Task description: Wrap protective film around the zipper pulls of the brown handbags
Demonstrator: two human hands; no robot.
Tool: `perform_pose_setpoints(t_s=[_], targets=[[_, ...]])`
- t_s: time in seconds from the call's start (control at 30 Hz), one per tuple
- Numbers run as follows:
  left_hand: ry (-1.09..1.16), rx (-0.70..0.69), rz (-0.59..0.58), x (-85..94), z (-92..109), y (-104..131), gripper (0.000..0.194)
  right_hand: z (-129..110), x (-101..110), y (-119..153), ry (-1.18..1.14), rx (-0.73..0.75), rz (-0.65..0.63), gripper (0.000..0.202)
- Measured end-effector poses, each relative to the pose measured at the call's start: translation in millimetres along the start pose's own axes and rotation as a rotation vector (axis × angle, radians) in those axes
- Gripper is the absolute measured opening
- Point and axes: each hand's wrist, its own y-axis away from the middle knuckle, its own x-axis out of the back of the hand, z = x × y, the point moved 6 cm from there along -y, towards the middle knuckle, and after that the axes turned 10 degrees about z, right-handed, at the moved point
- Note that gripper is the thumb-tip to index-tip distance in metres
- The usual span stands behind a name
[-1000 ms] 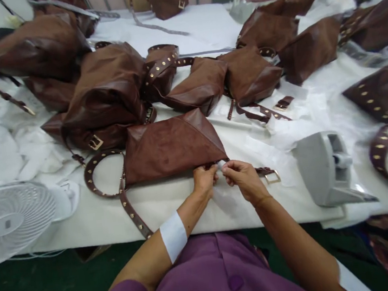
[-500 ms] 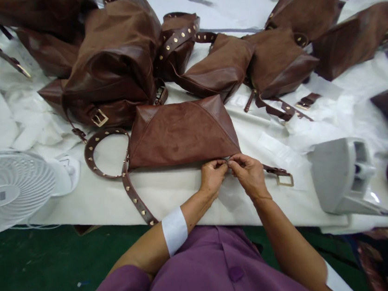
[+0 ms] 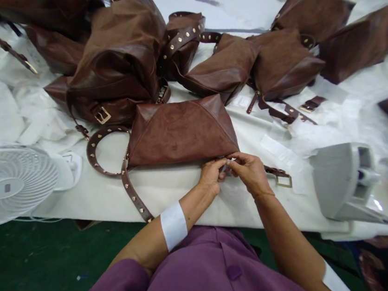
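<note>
A brown handbag [image 3: 180, 133] with suede-like and smooth panels lies on the white-covered table in front of me. Its studded strap [image 3: 133, 197] loops out on the left and hangs toward the table edge. At the bag's near right corner, my left hand [image 3: 213, 176] is closed in a pinch. Close against it, my right hand [image 3: 249, 169] pinches too, thumb and fingertips together. Something small and greyish shows between the fingertips, too small to name. A strap end with a gold buckle [image 3: 284, 179] sticks out to the right of my right hand.
A white fan [image 3: 5, 185] stands at the left edge. Several brown bags, among them a large one [image 3: 117, 56], line the back. A grey plastic device [image 3: 338, 180] is at the right, near white wrapping [image 3: 359, 122]. The table's front edge runs close to my body.
Both hands stay at the bag's corner, with the fingers slightly shifted and more of the small greyish thing showing. The whole view has moved a little; the bag lies as before.
</note>
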Motion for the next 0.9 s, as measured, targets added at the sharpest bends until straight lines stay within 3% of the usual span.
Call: perform_pose_setpoints(t_s=[0.1,0.2,0.33,0.47,0.7,0.9], targets=[[0.051,0.154,-0.057,-3.5,-10,-4,0.010,1,2,6,-0.068,-0.005,-0.036,0.025],[0.091,0.247,-0.057,-4.6,-16,-3,0.009,-2,11,15,-0.040,0.026,0.027,0.025],[0.055,0.190,-0.040,-6.4,-15,2,0.011,-4,21,23,0.012,0.030,0.183,0.023],[0.006,0.168,-0.007,-3.9,-14,5,0.009,6,18,23,-0.009,-0.006,0.223,0.020],[-0.028,0.256,-0.018,-2.5,-15,4,0.008,23,9,27,-0.057,-0.050,0.324,0.018],[-0.081,0.248,-0.006,-1.9,-15,7,0.009,8,6,27,0.104,0.030,0.440,0.008]])
